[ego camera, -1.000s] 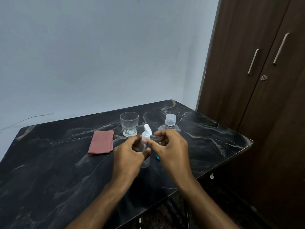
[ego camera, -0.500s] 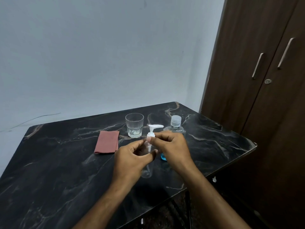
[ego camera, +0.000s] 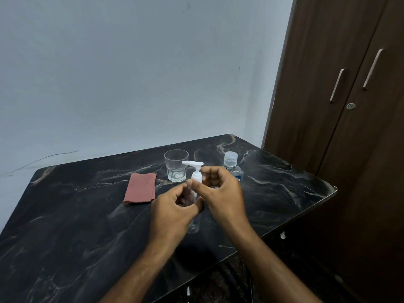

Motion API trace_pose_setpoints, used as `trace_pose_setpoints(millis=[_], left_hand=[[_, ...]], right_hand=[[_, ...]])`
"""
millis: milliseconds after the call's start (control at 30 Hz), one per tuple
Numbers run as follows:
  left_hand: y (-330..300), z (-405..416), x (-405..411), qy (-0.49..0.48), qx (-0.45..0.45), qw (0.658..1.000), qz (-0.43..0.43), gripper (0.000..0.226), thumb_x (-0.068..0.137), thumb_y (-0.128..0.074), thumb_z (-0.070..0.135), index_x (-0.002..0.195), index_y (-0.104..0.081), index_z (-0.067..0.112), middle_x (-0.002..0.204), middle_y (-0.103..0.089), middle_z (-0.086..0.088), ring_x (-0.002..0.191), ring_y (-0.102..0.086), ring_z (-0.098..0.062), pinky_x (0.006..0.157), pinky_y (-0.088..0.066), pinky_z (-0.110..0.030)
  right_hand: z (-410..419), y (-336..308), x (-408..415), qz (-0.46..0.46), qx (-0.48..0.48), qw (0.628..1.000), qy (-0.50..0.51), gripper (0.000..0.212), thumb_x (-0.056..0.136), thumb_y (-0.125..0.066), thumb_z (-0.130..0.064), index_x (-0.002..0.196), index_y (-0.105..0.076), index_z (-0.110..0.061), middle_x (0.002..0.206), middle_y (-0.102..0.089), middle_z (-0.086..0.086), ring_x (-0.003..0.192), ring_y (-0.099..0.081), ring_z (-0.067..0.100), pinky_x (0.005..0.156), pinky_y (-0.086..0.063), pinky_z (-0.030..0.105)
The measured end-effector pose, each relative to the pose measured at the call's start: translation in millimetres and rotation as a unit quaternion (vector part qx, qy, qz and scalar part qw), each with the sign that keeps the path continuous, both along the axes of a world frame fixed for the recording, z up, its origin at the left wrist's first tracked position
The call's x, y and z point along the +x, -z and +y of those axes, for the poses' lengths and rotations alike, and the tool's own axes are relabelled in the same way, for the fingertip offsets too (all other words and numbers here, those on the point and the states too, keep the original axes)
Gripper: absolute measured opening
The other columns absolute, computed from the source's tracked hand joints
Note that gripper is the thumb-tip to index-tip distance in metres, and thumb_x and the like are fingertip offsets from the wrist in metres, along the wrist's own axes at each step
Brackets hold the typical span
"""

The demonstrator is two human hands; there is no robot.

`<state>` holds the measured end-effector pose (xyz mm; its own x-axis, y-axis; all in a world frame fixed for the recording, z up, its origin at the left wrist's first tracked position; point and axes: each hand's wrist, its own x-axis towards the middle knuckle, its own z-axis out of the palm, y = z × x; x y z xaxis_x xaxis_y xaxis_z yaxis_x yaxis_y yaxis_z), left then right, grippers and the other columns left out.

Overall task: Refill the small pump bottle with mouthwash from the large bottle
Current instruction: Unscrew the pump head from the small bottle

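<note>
The small clear pump bottle (ego camera: 193, 226) stands upright on the black marble table (ego camera: 65, 226), mostly hidden by my hands. My left hand (ego camera: 175, 213) wraps around its body. My right hand (ego camera: 220, 193) pinches the white collar of its pump head (ego camera: 193, 166), whose nozzle points left. Behind my right hand stands the large mouthwash bottle (ego camera: 231, 162), clear with a ribbed clear cap and a blue label; its lower part is hidden.
An empty glass tumbler (ego camera: 176, 165) stands behind the pump bottle. A folded reddish-brown cloth (ego camera: 141, 188) lies to its left. A dark wooden wardrobe (ego camera: 349, 106) rises at the right, past the table's right edge. A pale wall is behind.
The pump head has turned: its nozzle pointed up and away, then right, and now points left. My right hand's fingers shifted on the collar. The left hand kept its hold on the bottle.
</note>
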<state>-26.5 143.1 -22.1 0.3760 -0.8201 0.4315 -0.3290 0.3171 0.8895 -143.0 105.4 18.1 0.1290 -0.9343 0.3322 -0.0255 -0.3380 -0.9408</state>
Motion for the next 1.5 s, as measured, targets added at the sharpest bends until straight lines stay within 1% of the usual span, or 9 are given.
trace_pose_setpoints(millis=[133,267,600,733,867,1033,1200,1400,1500], left_hand=[[2,1,0,-0.016,0.007,0.999,-0.026,0.037,0.076,-0.084,0.026,0.097,-0.070,0.052,0.084,-0.076,0.023,0.079,-0.071,0.007,0.066,-0.053,-0.011],[6,0,5,-0.018,0.033,0.998,-0.043,0.056,0.077,-0.085,0.028,0.131,-0.067,0.026,0.091,-0.074,0.026,0.091,-0.069,0.012,0.077,-0.055,-0.011],[13,5,21,-0.045,0.059,0.997,-0.024,0.060,0.079,-0.083,0.027,0.137,-0.064,0.021,0.094,-0.075,0.022,0.088,-0.068,0.014,0.079,-0.057,-0.013],[18,6,29,-0.048,0.061,0.997,-0.008,0.061,0.080,-0.081,0.024,0.137,-0.062,0.020,0.085,-0.071,0.037,0.088,-0.067,0.016,0.073,-0.051,-0.005],[20,7,35,-0.044,0.050,0.998,0.005,0.058,0.081,-0.081,0.023,0.137,-0.063,0.023,0.093,-0.078,0.019,0.090,-0.072,0.004,0.075,-0.053,-0.011],[19,10,44,-0.058,0.023,0.998,0.017,0.043,0.086,-0.077,0.015,0.129,-0.069,0.016,0.093,-0.079,0.012,0.088,-0.073,-0.008,0.078,-0.051,-0.009],[18,18,44,-0.060,-0.003,0.998,0.020,0.050,0.088,-0.075,0.011,0.134,-0.065,0.026,0.097,-0.077,0.023,0.095,-0.072,-0.004,0.084,-0.052,-0.011],[18,16,47,-0.050,-0.024,0.997,0.050,0.066,0.082,-0.082,0.011,0.139,-0.055,0.028,0.122,-0.073,0.012,0.111,-0.070,-0.013,0.104,-0.052,-0.043],[19,11,48,-0.062,-0.026,0.997,0.043,0.070,0.077,-0.086,0.023,0.137,-0.054,0.037,0.121,-0.072,0.015,0.110,-0.069,-0.018,0.102,-0.052,-0.045]], right_hand=[[-2,-3,-2,-0.036,0.008,0.999,-0.006,0.020,0.080,-0.084,-0.012,0.098,-0.078,-0.008,0.085,-0.079,0.006,0.080,-0.076,0.017,0.073,-0.063,0.030],[-5,-12,-4,-0.060,-0.008,0.998,-0.029,0.013,0.088,-0.075,-0.007,0.092,-0.079,-0.018,0.080,-0.080,-0.004,0.075,-0.075,0.007,0.069,-0.059,0.021],[-17,-60,-5,-0.092,-0.078,0.993,0.006,0.032,0.086,-0.078,-0.015,0.117,-0.074,-0.009,0.096,-0.078,-0.001,0.083,-0.072,0.004,0.077,-0.061,0.024],[-24,-57,1,-0.047,-0.126,0.990,0.030,0.031,0.087,-0.079,-0.016,0.117,-0.075,-0.009,0.096,-0.076,0.002,0.081,-0.069,0.004,0.073,-0.058,0.020],[-30,-36,8,0.005,-0.178,0.983,0.049,0.029,0.087,-0.077,-0.009,0.116,-0.074,-0.008,0.104,-0.073,0.006,0.090,-0.070,0.023,0.078,-0.061,0.032],[-41,-8,18,0.097,-0.255,0.961,0.051,0.030,0.088,-0.076,-0.006,0.117,-0.075,-0.010,0.104,-0.071,0.003,0.084,-0.065,0.008,0.072,-0.055,0.018],[-55,22,29,0.246,-0.310,0.917,0.045,0.033,0.088,-0.073,-0.006,0.121,-0.071,-0.006,0.113,-0.068,0.009,0.105,-0.060,0.022,0.091,-0.050,0.029],[-58,53,40,0.397,-0.336,0.854,0.006,0.025,0.090,-0.066,-0.002,0.116,-0.066,-0.005,0.115,-0.064,0.009,0.106,-0.053,0.024,0.085,-0.053,0.040],[-58,61,43,0.433,-0.333,0.837,-0.025,0.019,0.093,-0.059,-0.004,0.111,-0.064,-0.007,0.114,-0.061,0.005,0.106,-0.048,0.021,0.086,-0.050,0.040]])
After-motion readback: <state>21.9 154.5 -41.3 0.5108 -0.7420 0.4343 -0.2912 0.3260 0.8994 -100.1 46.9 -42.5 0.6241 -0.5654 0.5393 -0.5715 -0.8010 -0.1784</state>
